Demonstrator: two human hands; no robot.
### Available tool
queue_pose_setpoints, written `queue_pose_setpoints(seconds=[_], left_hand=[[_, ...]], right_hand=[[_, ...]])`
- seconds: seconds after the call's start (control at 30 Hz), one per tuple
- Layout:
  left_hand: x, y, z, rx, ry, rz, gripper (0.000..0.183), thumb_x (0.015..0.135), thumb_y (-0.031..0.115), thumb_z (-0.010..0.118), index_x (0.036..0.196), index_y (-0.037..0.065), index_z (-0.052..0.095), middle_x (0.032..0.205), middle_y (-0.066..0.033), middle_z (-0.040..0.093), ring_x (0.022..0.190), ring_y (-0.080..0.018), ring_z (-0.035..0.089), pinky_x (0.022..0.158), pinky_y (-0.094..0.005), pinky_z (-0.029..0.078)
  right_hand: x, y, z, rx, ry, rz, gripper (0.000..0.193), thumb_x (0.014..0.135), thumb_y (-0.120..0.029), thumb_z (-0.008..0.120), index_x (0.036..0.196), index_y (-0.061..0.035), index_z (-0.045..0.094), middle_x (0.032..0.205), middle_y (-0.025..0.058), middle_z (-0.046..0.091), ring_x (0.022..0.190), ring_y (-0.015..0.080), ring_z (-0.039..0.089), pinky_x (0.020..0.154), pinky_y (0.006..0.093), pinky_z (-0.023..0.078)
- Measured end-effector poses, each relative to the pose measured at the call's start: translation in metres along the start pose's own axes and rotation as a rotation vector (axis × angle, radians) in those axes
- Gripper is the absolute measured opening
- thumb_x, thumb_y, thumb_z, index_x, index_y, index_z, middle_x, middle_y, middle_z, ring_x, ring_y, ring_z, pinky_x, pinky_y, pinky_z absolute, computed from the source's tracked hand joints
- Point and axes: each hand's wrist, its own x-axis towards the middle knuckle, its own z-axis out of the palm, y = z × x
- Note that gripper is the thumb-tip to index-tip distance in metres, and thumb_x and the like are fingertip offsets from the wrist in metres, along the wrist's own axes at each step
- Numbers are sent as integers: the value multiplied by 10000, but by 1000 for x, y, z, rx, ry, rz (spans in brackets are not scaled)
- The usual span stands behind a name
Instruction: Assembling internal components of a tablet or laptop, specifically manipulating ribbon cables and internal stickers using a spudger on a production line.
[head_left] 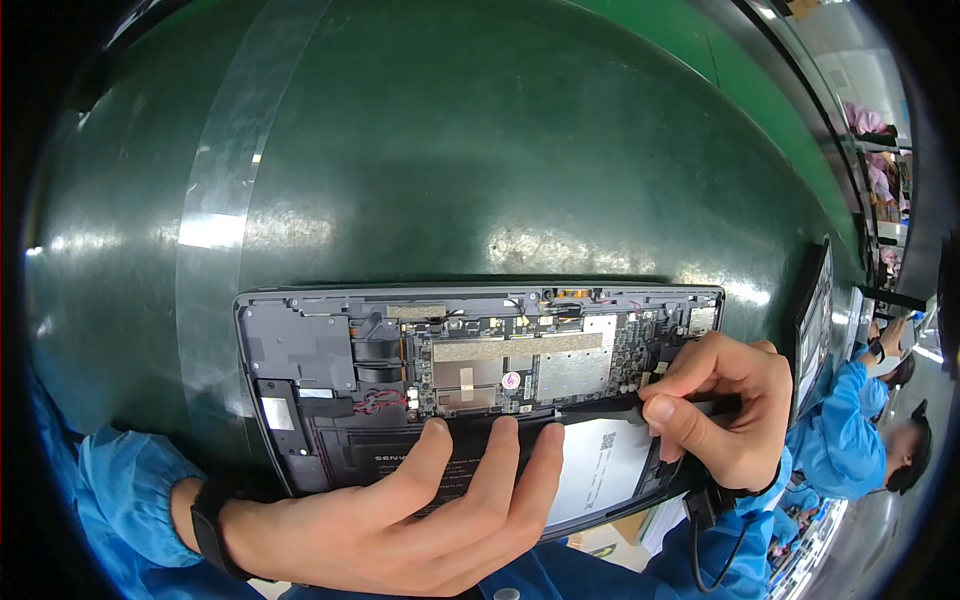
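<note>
The opened laptop chassis (480, 390) lies flat on the dark green work surface (480, 150), occupying the lower centre of the frame, with its inner side facing up. Its frame is dark grey. A circuit board (520, 360) runs across the upper middle, carrying silver shield plates, a small round red-and-white sticker and scattered small components. A round black fan (375, 350) sits left of the board, and a twisted red-and-black wire (378, 402) lies just below it. A flat black battery pack (420, 460) with a large white label (600, 465) fills the lower half.

The left hand (400, 520), at lower centre, lies open and flat, fingertips pressing on the battery's upper edge. A black wristband (210, 525) circles its wrist above a blue sleeve (120, 490).

The right hand (725, 405), at right centre, is closed, pinching a thin black tool (600, 410) laid along the seam between board and battery.

A clear tape strip (225, 190) crosses the surface at upper left.
</note>
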Motion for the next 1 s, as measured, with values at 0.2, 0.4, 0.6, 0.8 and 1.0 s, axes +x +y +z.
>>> queue_pose_setpoints(seconds=[0.2,0.4,0.6,0.8,1.0], left_hand=[[2,1,1,1,3,-3,378,971,386,486,1130,158,741,1290,-20,670,1099,-203,619,869,-359,511],[5,3,1,35,15,-2,365,972,382,485,1122,171,743,1285,-16,672,1105,-205,614,881,-362,508],[2,3,1,49,13,-9,365,965,396,494,1118,177,743,1284,-13,672,1104,-204,612,892,-366,505],[1,4,0,36,9,-16,386,950,425,503,1126,180,744,1284,-17,674,1108,-206,610,894,-375,503],[0,5,0,25,7,-29,407,930,445,514,1131,180,749,1282,-21,675,1113,-214,607,887,-392,504]], right_hand=[[0,3,2,32,1,-23,114,892,-26,777,844,33,692,705,110,742,577,116,701,582,217,536],[-3,5,1,99,9,29,58,904,3,748,895,36,700,698,106,739,587,110,708,577,218,539],[-3,7,6,100,40,-14,42,905,15,738,900,33,700,691,99,736,574,105,701,560,214,529],[-3,3,7,108,43,15,35,902,31,729,891,32,697,690,104,736,569,101,696,545,216,522],[-2,3,8,119,50,3,35,903,35,726,891,31,693,695,97,740,561,100,688,535,216,513]])
